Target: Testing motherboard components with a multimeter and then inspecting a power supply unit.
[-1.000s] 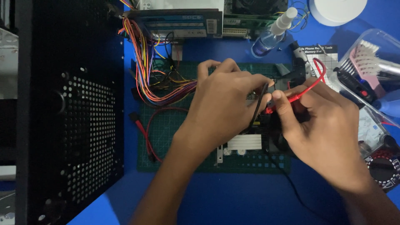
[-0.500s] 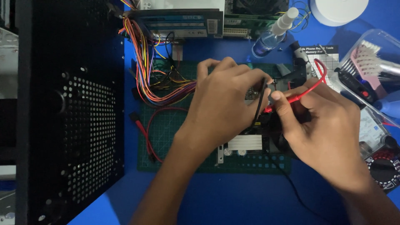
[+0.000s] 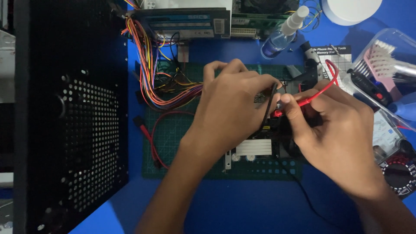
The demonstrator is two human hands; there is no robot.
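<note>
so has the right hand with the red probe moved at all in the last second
No. The right hand holds the red probe at the same spot, just right of the spray bottle and above the green mat, as before.

At frame centre, my left hand pinches a black probe. My right hand pinches a red probe. Both tips meet over a board.

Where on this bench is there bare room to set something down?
Bare blue tabletop along the near edge, below the green cutting mat. Crowded elsewhere: black computer case, wire bundle, spray bottle, tool tray, multimeter.
</note>
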